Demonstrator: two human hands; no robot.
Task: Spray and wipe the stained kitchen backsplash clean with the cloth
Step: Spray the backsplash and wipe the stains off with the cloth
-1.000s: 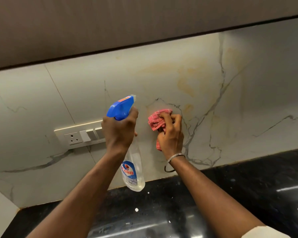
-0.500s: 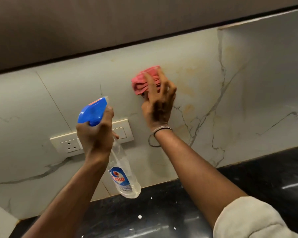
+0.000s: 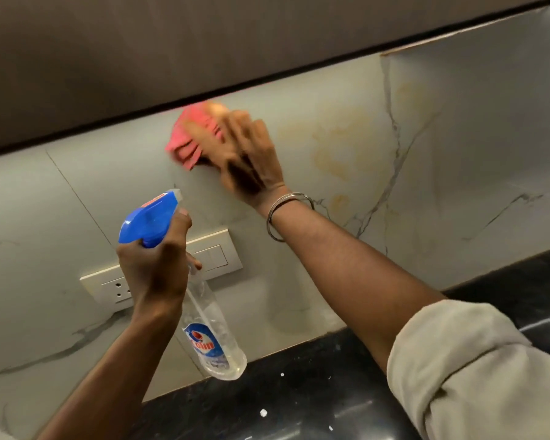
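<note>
So the right hand (image 3: pixel 248 154) slid the pink cloth (image 3: pixel 188 141) higher, well above the switch plate (image 3: pixel 216 252), flat fingers (image 3: pixel 235 122) pressing it to the backsplash (image 3: pixel 458 138); the left hand (image 3: pixel 153 268) grips the spray bottle (image 3: pixel 210 328) in front of that plate.

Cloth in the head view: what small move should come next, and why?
Probably sweep the pink cloth rightward: the right hand presses it high, just under the cabinet, while yellowish stains show on the backsplash to its right.

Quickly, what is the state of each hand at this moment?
Left hand: grips the spray bottle at its neck.
Right hand: blurred; fingers look straight, pressing the pink cloth on the backsplash.
</note>
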